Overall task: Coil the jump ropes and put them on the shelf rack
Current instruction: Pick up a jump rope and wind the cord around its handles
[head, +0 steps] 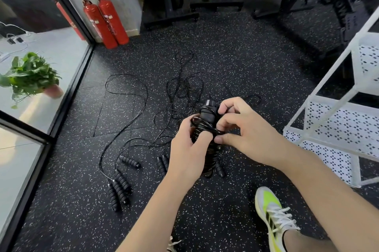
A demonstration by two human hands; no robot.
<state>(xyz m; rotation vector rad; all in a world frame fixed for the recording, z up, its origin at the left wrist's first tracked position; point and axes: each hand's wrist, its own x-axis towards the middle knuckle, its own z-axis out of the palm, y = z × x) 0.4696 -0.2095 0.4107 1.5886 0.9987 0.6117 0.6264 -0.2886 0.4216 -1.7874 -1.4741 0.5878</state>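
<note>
Speckled floor (205, 210) mid-frame: left hand (184, 155) grips the coil (205, 128), right hand (244, 134) pinches cord; keep wraps snug, tuck the end

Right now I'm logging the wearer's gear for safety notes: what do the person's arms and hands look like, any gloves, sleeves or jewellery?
Both forearms are bare to the frame edge, with no sleeves in view. The left hand and right hand wear no gloves, and no rings, watch or bracelet show.
</note>
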